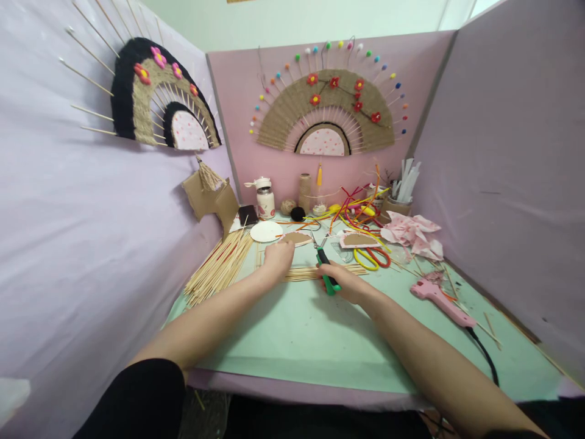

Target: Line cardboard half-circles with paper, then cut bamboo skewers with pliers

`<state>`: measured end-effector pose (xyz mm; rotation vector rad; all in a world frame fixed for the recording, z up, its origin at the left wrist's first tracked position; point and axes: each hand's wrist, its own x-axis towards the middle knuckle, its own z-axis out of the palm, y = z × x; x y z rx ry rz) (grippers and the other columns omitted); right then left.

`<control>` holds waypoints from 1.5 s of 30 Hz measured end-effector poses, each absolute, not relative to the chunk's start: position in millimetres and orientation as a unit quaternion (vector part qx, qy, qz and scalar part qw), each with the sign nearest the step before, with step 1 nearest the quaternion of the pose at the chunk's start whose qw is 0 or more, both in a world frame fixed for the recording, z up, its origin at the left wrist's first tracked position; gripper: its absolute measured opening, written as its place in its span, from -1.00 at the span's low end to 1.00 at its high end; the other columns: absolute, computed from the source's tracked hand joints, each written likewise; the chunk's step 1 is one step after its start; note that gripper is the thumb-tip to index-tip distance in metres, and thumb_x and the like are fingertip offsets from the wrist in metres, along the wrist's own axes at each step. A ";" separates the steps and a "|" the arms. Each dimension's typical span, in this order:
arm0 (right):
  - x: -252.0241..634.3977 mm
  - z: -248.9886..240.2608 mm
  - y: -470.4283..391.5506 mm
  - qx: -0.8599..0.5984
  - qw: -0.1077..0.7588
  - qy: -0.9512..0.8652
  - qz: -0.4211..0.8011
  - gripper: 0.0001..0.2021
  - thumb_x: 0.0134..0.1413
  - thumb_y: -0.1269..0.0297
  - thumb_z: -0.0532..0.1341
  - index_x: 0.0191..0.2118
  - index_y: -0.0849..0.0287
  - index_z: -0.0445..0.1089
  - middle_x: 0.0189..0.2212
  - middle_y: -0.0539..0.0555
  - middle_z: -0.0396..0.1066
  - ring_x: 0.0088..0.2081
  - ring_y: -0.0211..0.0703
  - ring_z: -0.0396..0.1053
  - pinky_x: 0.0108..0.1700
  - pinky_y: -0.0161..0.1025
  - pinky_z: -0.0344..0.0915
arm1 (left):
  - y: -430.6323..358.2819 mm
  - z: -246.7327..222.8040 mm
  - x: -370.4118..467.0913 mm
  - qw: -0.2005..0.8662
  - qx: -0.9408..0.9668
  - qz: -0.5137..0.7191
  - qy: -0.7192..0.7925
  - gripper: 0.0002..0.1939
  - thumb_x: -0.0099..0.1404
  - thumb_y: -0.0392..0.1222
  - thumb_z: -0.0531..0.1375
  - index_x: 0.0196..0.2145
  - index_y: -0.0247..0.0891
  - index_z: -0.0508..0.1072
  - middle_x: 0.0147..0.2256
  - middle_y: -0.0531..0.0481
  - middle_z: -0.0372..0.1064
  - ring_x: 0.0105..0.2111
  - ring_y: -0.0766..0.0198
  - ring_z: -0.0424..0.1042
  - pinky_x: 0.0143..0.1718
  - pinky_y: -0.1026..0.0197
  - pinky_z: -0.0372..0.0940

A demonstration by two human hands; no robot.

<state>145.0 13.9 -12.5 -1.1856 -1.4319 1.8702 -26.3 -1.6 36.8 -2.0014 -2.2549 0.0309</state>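
Observation:
My right hand (345, 281) is wrapped round the handles of green-and-black pliers (325, 263), whose metal jaws point away from me. Beside them on the left, my left hand (278, 261) is closed with its fingertips by a half-round cardboard piece (298, 238) edged in pink. What those fingers pinch, if anything, is hidden. A row of thin bamboo sticks (301, 274) lies on the green tabletop between and beneath both hands. To the left rests a big pile of similar sticks (218, 268). Another half-round cardboard piece (361, 239) lies right of the pliers.
Yellow-and-red scissors (372, 258) lie right of my right hand. Farther right is a pink glue gun (443, 303) with a black cord. Behind stand a white bottle (265, 202), a twine spool (304, 192), tangled pipe cleaners (351, 207) and crumpled pink cloth (414, 233). Decorated fans (329, 97) hang on the partitions.

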 end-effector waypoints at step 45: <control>171.3 20.9 42.2 -0.321 0.517 -0.343 0.715 -0.80 -0.30 0.38 0.22 -0.46 0.14 0.18 -0.55 -0.08 0.18 -0.56 -0.35 0.11 -0.52 -0.31 0.11 | 14.4 -5.1 -39.3 -0.098 -0.774 -0.044 -0.624 -0.82 0.19 -0.32 0.04 -0.35 -0.29 0.45 -0.27 -0.11 0.44 -0.25 0.19 0.37 -0.24 0.23 0.21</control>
